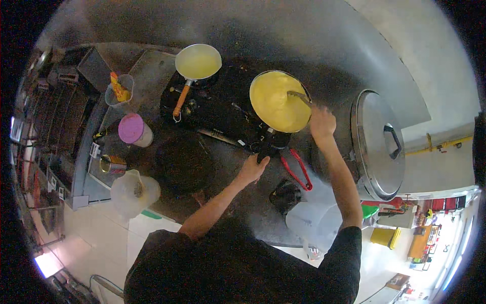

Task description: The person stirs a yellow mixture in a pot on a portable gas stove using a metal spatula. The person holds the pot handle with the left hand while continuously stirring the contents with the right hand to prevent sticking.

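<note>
My left hand (253, 169) grips the dark handle (264, 151) of a round pan (269, 112) filled with thick, smooth yellow food. The pan rests on the right side of a black gas stove (224, 102). In my right hand (323, 121) is a brown spatula or spoon (298, 94), its head dipping into the yellow mass. At the stove's left burner, a white saucepan (198, 62) with an orange-brown handle (182, 99) holds pale yellow liquid. Red-edged tongs (298, 170) lie on the counter between my forearms.
Left stand a pink-lidded tub (136, 129), an open can (114, 164), a translucent jug (134, 192) and a clear container (120, 91) with a yellow packet. A large lidded metal pot (374, 144) rises beyond my right forearm. Near my right elbow is a whitish plastic container (313, 220).
</note>
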Available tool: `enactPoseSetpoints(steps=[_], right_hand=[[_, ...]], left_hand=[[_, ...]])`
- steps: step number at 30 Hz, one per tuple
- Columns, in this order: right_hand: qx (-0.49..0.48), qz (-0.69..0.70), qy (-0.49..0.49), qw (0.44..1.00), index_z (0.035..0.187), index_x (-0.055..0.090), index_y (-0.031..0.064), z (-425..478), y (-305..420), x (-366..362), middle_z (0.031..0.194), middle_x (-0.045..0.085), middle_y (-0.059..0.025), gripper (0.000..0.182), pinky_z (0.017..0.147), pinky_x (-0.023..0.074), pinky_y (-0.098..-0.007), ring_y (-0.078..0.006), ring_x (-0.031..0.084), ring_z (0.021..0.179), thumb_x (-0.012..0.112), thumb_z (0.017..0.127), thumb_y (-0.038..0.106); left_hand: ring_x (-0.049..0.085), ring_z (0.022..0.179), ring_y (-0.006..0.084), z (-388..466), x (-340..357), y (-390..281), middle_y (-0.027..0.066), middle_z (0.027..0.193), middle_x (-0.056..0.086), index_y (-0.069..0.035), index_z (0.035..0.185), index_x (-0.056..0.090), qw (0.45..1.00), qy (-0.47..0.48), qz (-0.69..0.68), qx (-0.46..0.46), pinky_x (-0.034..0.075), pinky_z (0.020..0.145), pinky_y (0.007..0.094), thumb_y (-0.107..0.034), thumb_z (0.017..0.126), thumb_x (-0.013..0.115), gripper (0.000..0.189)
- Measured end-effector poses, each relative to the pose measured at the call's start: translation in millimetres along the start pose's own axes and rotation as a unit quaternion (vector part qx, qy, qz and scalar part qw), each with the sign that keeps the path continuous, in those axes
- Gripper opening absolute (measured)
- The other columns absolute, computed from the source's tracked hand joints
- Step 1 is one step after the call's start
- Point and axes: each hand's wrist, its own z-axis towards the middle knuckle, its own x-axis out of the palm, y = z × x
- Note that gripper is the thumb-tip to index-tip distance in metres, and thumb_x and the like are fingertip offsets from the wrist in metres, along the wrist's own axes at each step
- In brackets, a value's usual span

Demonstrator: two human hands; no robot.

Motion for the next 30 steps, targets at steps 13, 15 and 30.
enactPoseSetpoints(steps=[13,15,30], right_hand=[[-0.082,-0.078,0.109,0.988,0.100,0.063,0.0122,-44.4,-24.9,-138.6,0.087,0.063,-0.0167,0.022,0.065,0.0525,-0.0431,-0.0314,0.065,0.078,0.048,0.084,0.013],[-0.082,-0.082,0.147,0.982,0.101,0.063,0.0121,-53.3,-17.0,-144.1,0.089,0.064,-0.0165,0.022,0.064,0.0531,-0.0414,-0.0304,0.065,0.079,0.048,0.085,0.014],[0.035,-0.103,0.095,0.990,0.110,0.056,0.0064,-32.0,8.3,-18.1,0.092,0.059,-0.0142,0.029,0.063,0.0534,-0.0369,-0.0285,0.061,0.087,0.050,0.083,0.013]], left_hand=[[0.047,0.032,0.0186,-0.2,4.7,3.6,0.0068,0.045,0.048,0.001,0.097,0.048,0.999,-0.012,-0.012,-0.034,0.041,0.032,0.0346,-0.036,0.090,0.053,0.038],[0.049,0.033,0.0193,2.6,5.8,8.6,0.0080,0.046,0.049,0.001,0.095,0.049,0.999,-0.013,-0.013,-0.026,0.042,0.034,0.0348,-0.037,0.090,0.052,0.038],[0.052,0.035,0.0211,-6.7,1.8,-6.2,0.0089,0.046,0.050,0.000,0.086,0.049,1.000,-0.022,-0.002,-0.008,0.045,0.037,0.0361,-0.038,0.090,0.051,0.038]])
